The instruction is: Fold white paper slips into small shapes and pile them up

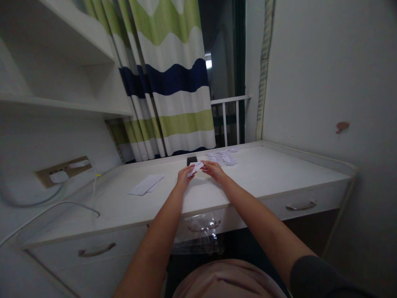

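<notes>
Above the white, flat-topped desk [294,169], the left hand [184,177] clamps a small, flat, white paper piece [195,167]. The right hand [214,171] meets its right edge; whether it grips is unclear. Steady the left hold; apply light, even finger pressure.

A striped curtain [176,78] hangs upper centre. White shelving [62,105] fills the upper left, a pale wall [310,82] the right.

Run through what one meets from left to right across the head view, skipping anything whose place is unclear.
Wall socket panel, flat papers on the desk, left hand, held white paper, right hand, right-hand drawer handle, brown wall mark.
</notes>
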Available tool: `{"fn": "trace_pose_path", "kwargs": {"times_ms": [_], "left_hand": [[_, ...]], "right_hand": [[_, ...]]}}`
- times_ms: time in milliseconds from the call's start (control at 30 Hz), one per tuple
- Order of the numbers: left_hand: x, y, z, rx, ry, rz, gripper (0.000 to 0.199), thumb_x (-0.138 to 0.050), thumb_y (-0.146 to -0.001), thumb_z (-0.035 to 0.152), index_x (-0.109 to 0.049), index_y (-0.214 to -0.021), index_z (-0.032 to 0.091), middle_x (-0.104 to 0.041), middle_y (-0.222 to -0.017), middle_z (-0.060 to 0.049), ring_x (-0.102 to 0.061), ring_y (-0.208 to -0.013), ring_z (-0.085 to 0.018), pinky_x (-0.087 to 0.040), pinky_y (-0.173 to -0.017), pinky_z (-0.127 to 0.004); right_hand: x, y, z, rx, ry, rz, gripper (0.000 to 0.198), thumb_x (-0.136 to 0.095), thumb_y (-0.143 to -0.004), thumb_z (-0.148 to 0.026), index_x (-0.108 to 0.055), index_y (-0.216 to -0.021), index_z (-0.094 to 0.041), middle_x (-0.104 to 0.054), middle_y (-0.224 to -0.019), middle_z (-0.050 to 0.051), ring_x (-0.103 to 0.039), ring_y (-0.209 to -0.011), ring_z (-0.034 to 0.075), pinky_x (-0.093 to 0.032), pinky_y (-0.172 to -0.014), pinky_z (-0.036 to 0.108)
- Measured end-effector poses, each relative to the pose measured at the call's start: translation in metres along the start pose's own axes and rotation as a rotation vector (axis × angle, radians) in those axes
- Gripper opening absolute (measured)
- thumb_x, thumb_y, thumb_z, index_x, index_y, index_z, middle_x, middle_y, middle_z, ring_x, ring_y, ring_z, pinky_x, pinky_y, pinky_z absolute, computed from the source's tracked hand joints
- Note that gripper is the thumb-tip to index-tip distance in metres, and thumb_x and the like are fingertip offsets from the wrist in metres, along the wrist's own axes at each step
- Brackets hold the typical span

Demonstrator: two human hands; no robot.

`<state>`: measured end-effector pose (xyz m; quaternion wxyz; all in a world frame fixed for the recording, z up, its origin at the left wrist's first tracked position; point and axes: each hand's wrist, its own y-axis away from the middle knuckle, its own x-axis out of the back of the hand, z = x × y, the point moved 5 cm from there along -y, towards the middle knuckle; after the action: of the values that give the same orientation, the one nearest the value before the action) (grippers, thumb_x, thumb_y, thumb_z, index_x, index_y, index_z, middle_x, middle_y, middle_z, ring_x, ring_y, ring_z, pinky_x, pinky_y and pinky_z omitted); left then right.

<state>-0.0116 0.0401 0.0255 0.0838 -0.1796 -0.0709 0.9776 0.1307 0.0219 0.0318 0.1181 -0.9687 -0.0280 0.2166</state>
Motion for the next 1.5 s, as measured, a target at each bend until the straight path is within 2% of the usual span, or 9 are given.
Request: {"fn": "trace_pose_path", "kwargs": {"times_ms": [667,1000,1300,1500], "left_hand": [[-0.0001,-0.0011,-0.0001,-0.015,-0.011,0.008,0.022,-0.063,-0.058,0.017,-0.07,-0.078,0.014,-0.065,-0.071,-0.005,-0.057,-0.058,-0.01,-0.041,-0.053,-0.02],[-0.0015,-0.0009,-0.0017,-0.006,-0.08,-0.001,0.021,-0.062,-0.06,0.017,-0.07,-0.079,0.015,-0.066,-0.077,-0.006,-0.057,-0.06,-0.011,-0.041,-0.055,-0.021],[-0.0036,0.0007,-0.0019,0.014,-0.136,-0.024,0.02,-0.062,-0.06,0.02,-0.07,-0.078,0.016,-0.067,-0.078,-0.006,-0.057,-0.06,-0.011,-0.041,-0.053,-0.021],[-0.006,0.0029,-0.0019,0.006,-0.218,-0.055,0.026,-0.068,-0.058,0.028,-0.071,-0.08,0.016,-0.068,-0.083,-0.008,-0.059,-0.063,-0.013,-0.04,-0.053,-0.02]], "right_hand": [[-0.0013,0.0057,-0.0041,-0.028,0.059,-0.015,0.018,-0.061,-0.066,-0.024,-0.065,-0.083,-0.023,-0.066,-0.082,0.0,-0.061,-0.076,0.013,-0.043,-0.073,0.026],[-0.0009,0.0072,-0.0036,-0.001,0.119,0.007,0.025,-0.066,-0.061,-0.028,-0.063,-0.085,-0.025,-0.063,-0.075,-0.003,-0.056,-0.07,0.011,-0.039,-0.065,0.024],[0.0008,0.0047,-0.0034,0.076,0.245,0.047,0.022,-0.07,-0.055,-0.035,-0.058,-0.066,-0.02,-0.056,-0.065,-0.004,-0.051,-0.066,0.01,-0.037,-0.06,0.023],[0.0077,-0.0019,-0.0002,0.106,0.311,0.111,0.023,-0.068,-0.056,-0.037,-0.057,-0.062,-0.019,-0.055,-0.062,-0.003,-0.05,-0.066,0.012,-0.039,-0.062,0.025]]}}
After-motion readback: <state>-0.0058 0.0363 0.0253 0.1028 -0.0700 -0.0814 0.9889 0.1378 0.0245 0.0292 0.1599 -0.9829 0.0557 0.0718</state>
